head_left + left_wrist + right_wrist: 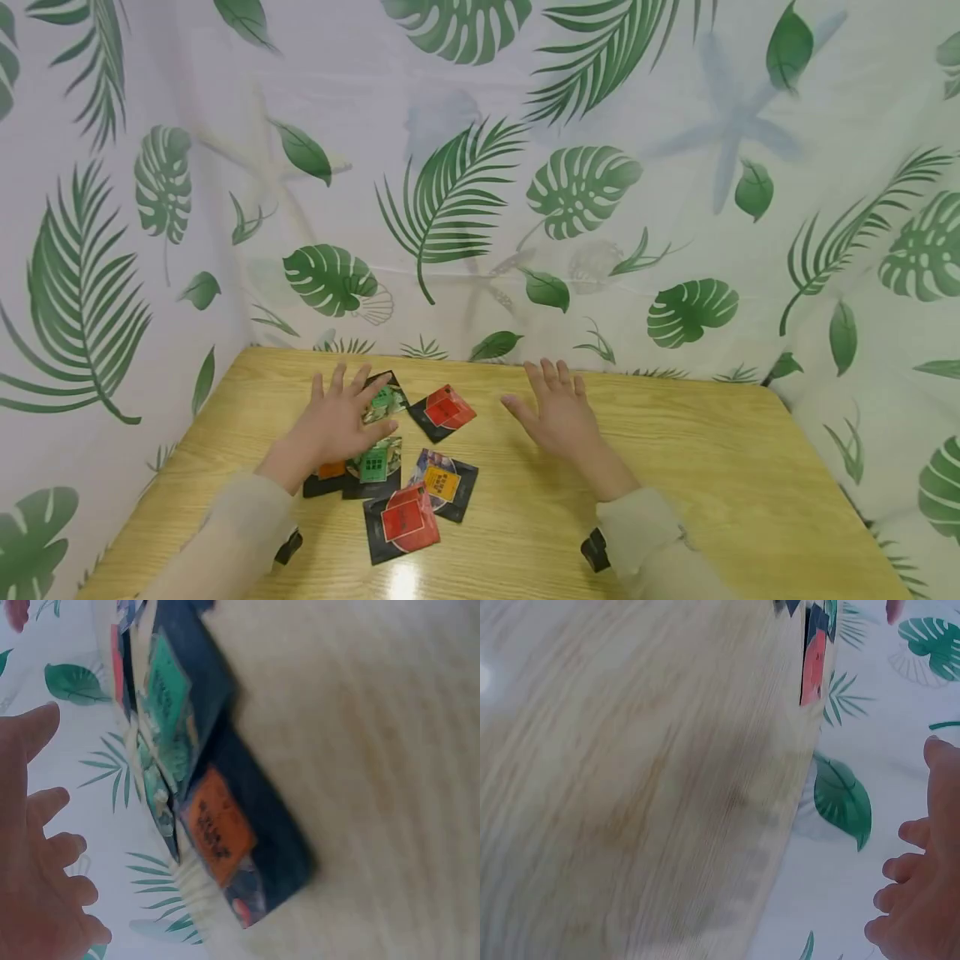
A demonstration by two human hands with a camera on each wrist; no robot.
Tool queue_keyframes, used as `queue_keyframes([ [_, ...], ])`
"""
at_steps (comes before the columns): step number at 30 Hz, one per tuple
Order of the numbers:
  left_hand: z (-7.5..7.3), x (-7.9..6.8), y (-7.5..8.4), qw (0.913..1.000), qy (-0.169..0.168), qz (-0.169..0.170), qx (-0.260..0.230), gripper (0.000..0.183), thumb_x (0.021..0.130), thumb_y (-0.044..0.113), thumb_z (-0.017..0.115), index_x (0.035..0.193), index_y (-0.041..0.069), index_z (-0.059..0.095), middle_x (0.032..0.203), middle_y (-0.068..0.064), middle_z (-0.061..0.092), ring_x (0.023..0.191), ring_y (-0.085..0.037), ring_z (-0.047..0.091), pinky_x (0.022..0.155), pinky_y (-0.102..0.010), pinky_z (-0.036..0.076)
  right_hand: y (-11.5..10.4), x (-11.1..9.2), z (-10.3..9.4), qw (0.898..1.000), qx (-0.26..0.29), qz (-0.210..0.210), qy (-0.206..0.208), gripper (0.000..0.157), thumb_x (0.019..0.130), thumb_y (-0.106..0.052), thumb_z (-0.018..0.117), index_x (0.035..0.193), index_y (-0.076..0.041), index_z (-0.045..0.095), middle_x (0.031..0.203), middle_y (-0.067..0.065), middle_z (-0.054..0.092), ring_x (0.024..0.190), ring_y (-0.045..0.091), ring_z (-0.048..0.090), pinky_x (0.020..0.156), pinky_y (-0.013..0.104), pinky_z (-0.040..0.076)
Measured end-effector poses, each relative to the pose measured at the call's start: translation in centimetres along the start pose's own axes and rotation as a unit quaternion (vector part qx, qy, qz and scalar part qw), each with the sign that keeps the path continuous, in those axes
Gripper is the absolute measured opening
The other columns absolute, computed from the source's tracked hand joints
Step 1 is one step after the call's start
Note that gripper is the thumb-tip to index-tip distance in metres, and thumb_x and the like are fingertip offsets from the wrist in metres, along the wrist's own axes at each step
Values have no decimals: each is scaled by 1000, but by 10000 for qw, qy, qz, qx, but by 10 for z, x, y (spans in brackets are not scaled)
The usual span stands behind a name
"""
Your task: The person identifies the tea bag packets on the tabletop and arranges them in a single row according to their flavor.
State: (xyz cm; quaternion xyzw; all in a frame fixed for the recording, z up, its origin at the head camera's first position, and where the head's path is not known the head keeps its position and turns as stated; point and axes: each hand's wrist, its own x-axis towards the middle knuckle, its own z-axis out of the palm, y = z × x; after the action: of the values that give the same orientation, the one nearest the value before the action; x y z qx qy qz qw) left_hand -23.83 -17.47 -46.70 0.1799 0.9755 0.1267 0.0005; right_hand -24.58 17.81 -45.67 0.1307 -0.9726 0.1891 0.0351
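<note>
My left hand [337, 421] hovers with spread fingers over the left part of a group of flat packets, holding nothing. Under and beside it lie a packet with a green label [386, 398], a second green-labelled packet [373, 468] and an orange-labelled packet [219, 825], partly covered. Nearer the front, a red-labelled packet [402, 523] overlaps a yellow-labelled packet [444, 485]. Another red-labelled packet [444, 412] lies farther back, between the hands. To the right, my right hand [562, 417] is raised above the table, fingers extended, with nothing in it.
The packets lie on a light wooden table [712, 500]. A white leaf-printed cloth [465, 325] hangs behind its back edge and along both sides. Dark bands [595, 550] show at both wrists.
</note>
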Motion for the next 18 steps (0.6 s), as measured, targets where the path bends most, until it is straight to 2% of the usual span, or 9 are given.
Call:
queue_keyframes([
  [5,13,-17,-2,9994,-206,290,21,76,104,58,57,165,16,39,170,-23,34,154,-62,23,117,-85,16,-18,6,8,9998,-43,-163,-47,79,107,-57,51,163,-2,37,169,29,32,160,50,22,129,68,16],
  [10,25,-32,-3,9980,-438,421,-175,74,103,59,57,164,19,42,170,-21,35,154,-60,25,118,-84,16,-31,12,19,9996,-71,-275,-35,79,107,-57,51,162,-1,39,168,28,34,159,49,25,129,66,19],
  [18,34,-41,-3,9963,-667,459,-285,67,105,55,57,163,25,43,171,-16,34,157,-57,23,120,-82,15,-43,20,39,9990,137,-306,-297,76,108,-54,51,161,-1,40,167,28,35,160,48,21,130,64,18],
])
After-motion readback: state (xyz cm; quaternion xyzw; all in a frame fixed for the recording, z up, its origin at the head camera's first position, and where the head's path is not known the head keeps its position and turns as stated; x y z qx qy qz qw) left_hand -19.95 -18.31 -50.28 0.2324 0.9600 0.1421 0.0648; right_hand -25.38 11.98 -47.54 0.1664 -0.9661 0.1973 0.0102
